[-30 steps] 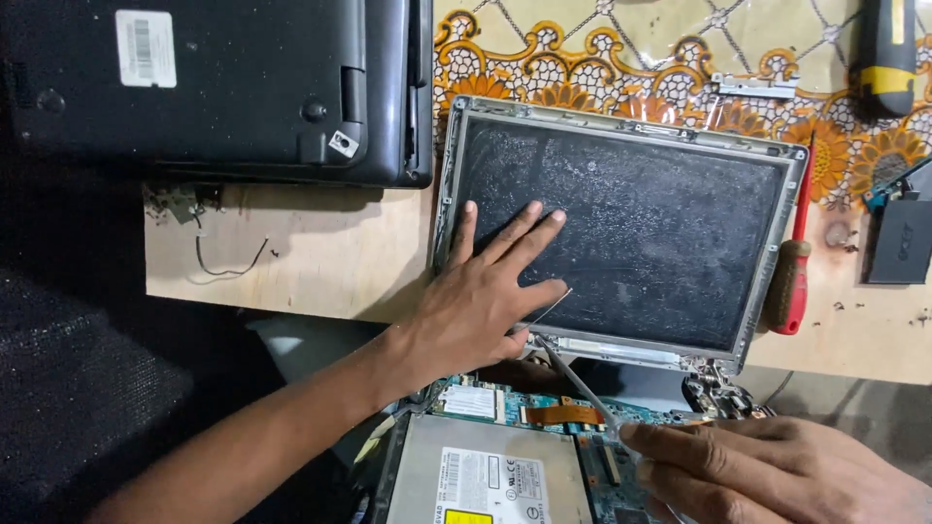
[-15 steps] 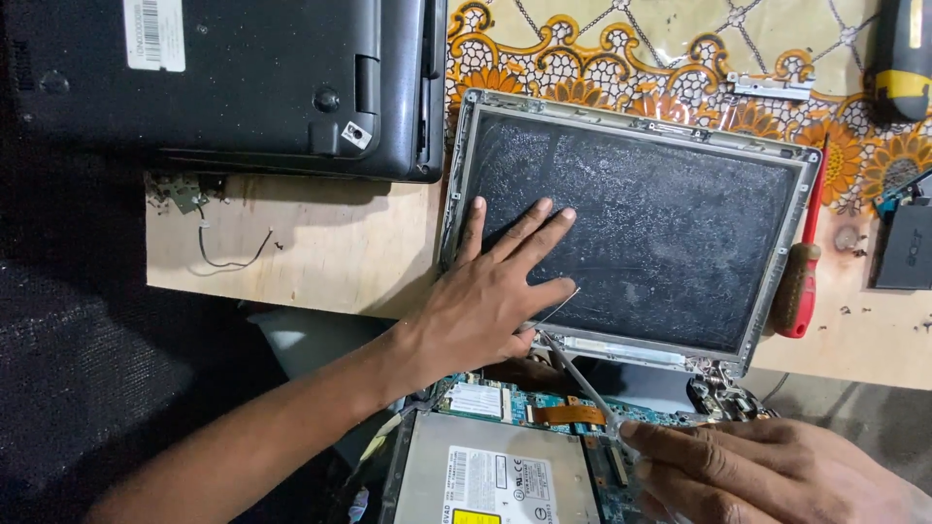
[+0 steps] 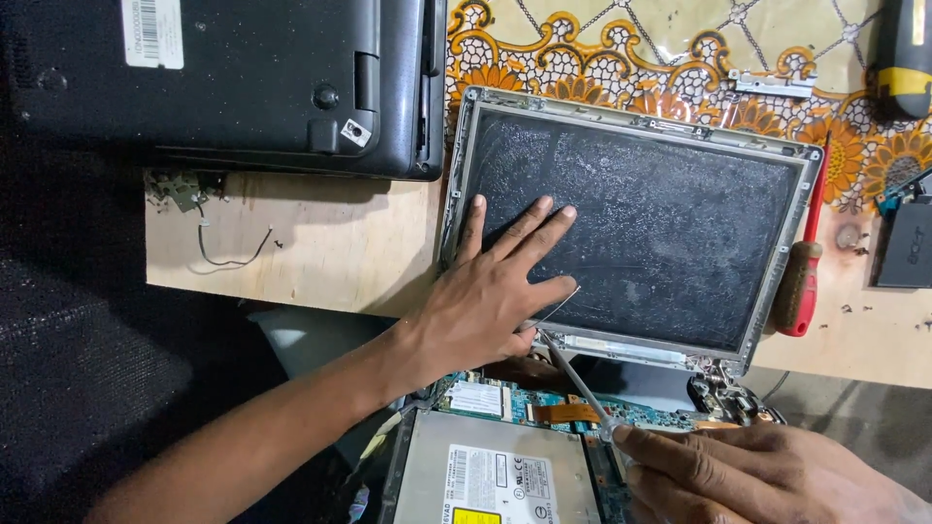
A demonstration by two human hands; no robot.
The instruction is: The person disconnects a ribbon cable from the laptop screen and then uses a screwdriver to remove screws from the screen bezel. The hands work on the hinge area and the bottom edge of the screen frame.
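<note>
My left hand (image 3: pixel 490 291) lies flat, fingers spread, on the lower left of a dusty black laptop screen panel (image 3: pixel 670 228) in a grey metal frame. My right hand (image 3: pixel 767 475) at the bottom right grips a thin metal-shafted screwdriver (image 3: pixel 573 378). Its tip points up-left and meets the panel's lower edge, close to my left thumb. Below the panel sits the opened laptop base, with a silver optical drive (image 3: pixel 485 475) and a teal circuit board (image 3: pixel 582 412) exposed.
A closed black laptop (image 3: pixel 243 78) lies upside down at the top left on a wooden board (image 3: pixel 320 243). A red-handled screwdriver (image 3: pixel 801 281) rests by the panel's right edge. A yellow-black tool (image 3: pixel 903 58) and a black block (image 3: pixel 903 243) sit at the right. Loose screws and a thin wire (image 3: pixel 228 252) lie about.
My left hand has stayed pressed on the panel. The screwdriver tip stays at the panel's lower edge, and my right hand has barely shifted. The view has drifted slightly.
</note>
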